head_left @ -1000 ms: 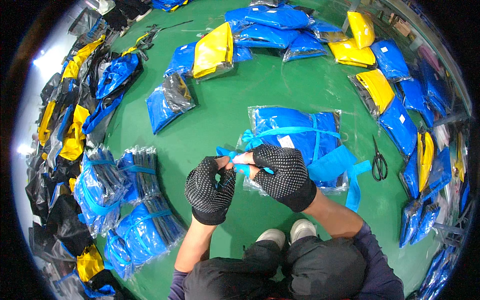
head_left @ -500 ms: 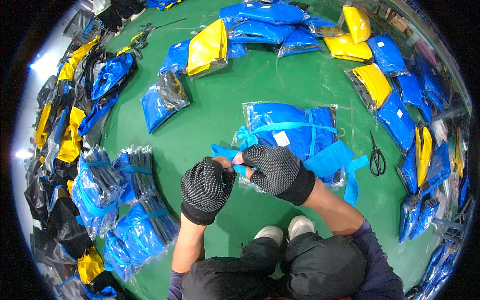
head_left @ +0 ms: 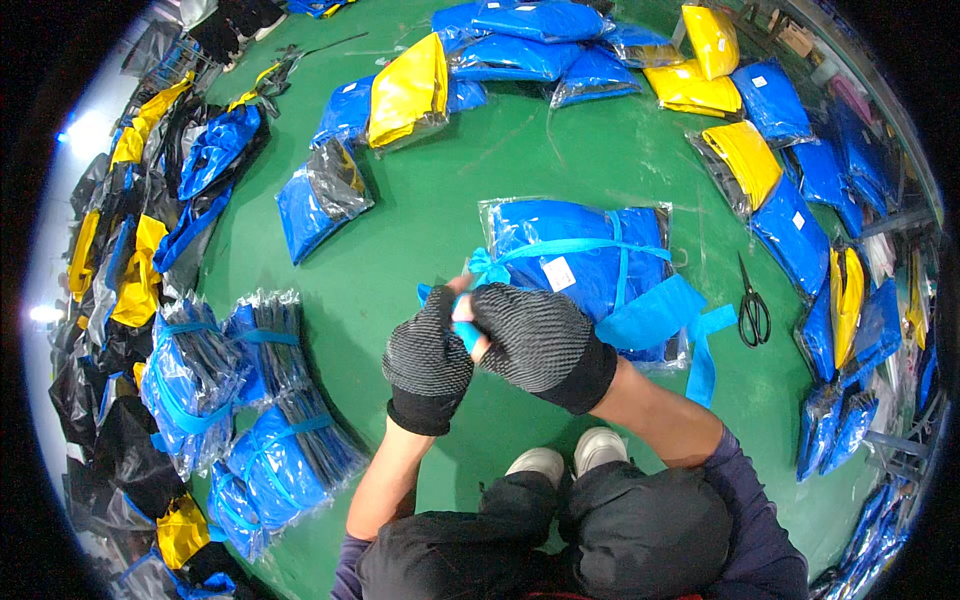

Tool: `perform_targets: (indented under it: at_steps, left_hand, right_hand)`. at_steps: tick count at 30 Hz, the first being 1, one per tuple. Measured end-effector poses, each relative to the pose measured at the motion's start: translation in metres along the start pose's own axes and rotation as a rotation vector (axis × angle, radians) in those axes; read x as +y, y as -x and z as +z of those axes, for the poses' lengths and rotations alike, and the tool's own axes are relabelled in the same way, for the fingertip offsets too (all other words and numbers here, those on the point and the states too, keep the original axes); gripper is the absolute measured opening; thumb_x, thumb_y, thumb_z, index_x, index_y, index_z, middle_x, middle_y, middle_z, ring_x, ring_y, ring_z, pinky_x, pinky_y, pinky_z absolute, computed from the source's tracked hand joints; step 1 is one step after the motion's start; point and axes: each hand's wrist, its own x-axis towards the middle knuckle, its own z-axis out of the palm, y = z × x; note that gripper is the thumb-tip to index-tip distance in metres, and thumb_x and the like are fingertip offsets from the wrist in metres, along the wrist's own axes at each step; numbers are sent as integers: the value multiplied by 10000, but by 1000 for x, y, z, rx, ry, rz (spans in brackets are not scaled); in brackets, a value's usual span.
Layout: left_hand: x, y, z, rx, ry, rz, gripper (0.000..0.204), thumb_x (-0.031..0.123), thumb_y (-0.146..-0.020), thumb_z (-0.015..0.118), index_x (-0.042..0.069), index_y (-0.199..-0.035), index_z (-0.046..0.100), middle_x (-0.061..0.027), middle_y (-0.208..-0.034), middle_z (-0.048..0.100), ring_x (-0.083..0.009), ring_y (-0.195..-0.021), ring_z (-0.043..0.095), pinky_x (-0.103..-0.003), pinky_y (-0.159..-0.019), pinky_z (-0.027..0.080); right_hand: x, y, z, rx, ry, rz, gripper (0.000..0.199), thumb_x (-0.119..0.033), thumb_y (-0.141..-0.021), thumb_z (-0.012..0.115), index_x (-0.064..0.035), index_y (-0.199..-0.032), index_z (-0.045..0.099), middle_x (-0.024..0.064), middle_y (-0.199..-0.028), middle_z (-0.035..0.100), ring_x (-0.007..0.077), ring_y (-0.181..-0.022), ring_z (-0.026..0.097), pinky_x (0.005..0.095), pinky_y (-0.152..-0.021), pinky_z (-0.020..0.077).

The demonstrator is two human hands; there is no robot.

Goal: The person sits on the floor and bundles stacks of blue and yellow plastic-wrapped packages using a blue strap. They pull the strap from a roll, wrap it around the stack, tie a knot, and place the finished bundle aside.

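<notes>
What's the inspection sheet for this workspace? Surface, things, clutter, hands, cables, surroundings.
Surface: green floor, scuffed in places.
Job's things: clear-wrapped blue bundle, tied with light-blue strap; light-blue strip, held; black scissors on the floor, right of the bundle.
Clutter: strapped blue bundles at left; loose black, blue and yellow material beyond; blue and yellow packs along top and right.
Left hand: dotted black glove, gripping the strip.
Right hand: same glove, also gripping it.
Cables: none identified; thin dark strand at upper left, kind unclear.
Surroundings: grey metal bars at right edge.
</notes>
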Motion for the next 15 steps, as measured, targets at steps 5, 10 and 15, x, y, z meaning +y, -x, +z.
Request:
perform_targets:
  at_steps: [5, 10, 15]
  left_hand:
    - [4, 2, 1, 166, 520, 62, 245, 29, -704, 645, 22, -946, 604, -112, -770, 606, -204, -686, 610, -291, -653, 475]
    - [8, 8, -8, 191, -24, 483, 449, -63, -581, 618, 72, -1009, 608, -132, -873, 612, -284, -738, 598, -340, -649, 483]
    - [9, 10, -11, 124, -189, 491, 454, 51, -613, 648, 101, -1059, 584, -99, -913, 615, -253, -720, 602, -352, -622, 490]
  right_hand:
    - [9, -1, 5, 129, -446, 344, 241, -121, -838, 526, -29, -1060, 541, 167, -942, 604, 277, -853, 617, 346, -731, 494]
    - [11, 6, 10, 193, -46, 181, 374, -104, -794, 549, -50, -1162, 511, 150, -924, 608, 273, -762, 611, 352, -648, 493]
    - [7, 8, 3, 195, 213, 35, 562, -91, -757, 562, -43, -1293, 402, 71, -664, 557, 206, -566, 542, 327, -492, 440]
